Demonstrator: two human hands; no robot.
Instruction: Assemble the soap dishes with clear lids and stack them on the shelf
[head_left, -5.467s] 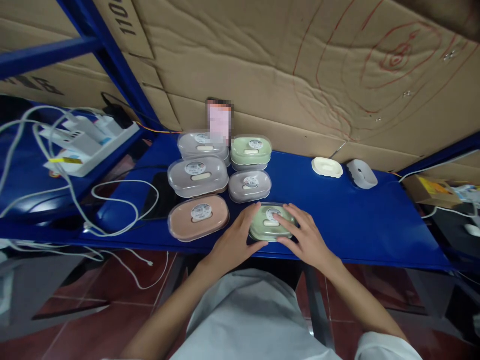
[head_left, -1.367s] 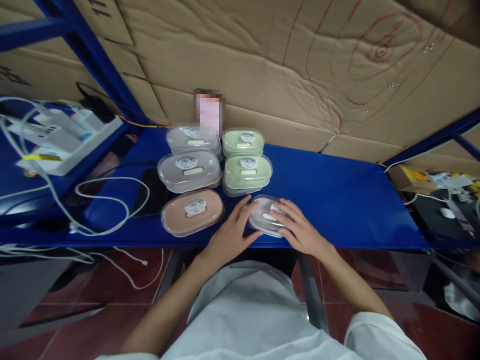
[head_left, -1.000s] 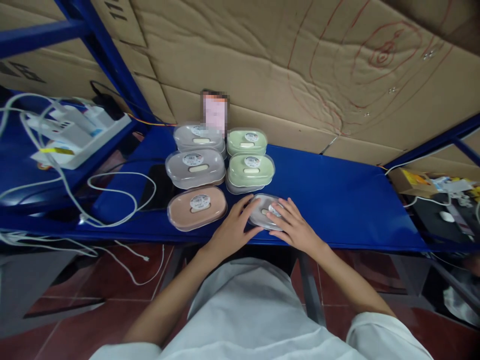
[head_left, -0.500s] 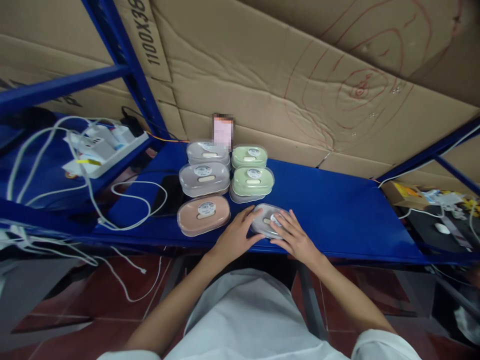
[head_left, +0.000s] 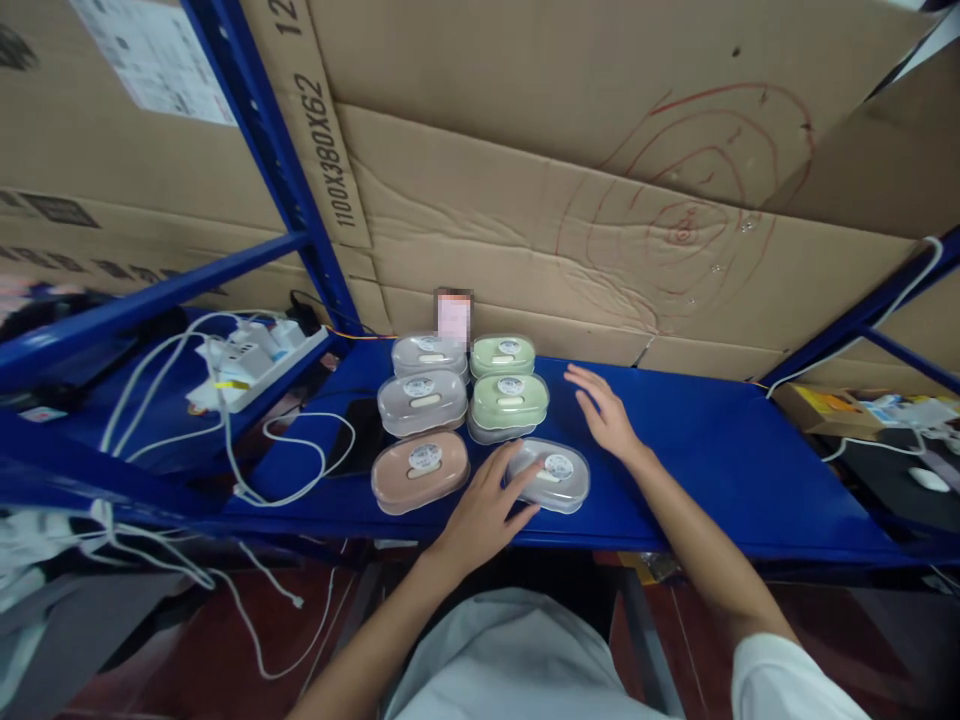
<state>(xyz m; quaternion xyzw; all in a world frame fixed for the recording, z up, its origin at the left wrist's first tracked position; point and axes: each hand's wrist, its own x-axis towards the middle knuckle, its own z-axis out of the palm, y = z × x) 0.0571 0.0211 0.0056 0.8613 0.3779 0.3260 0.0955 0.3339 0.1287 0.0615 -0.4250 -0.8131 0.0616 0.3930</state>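
A grey lidded lunch box [head_left: 564,488] with a round label lies near the front edge of the blue shelf. My left hand [head_left: 487,505] rests at its left end, fingers spread and touching the lid. Apart from it, my right hand [head_left: 602,412] hovers over the shelf to the right of the green boxes, fingers stretched out and holding nothing. Left of my left hand sits a pink-brown lunch box [head_left: 409,485]. Behind are a grey box [head_left: 420,410], a green box [head_left: 510,412], another green box [head_left: 491,358] and a further grey box [head_left: 409,355].
A blurred upright phone-like object [head_left: 453,318] stands behind the boxes against the cardboard [head_left: 525,220]. On the left are a white power strip [head_left: 255,375] with plugs, looping white cables [head_left: 289,500] and a dark flat object [head_left: 358,440]. A small open carton [head_left: 829,412] stands right.
My right hand has come off the grey lunch box and moved up and away to the right. My left hand stays at the box. The head view has tilted upward.
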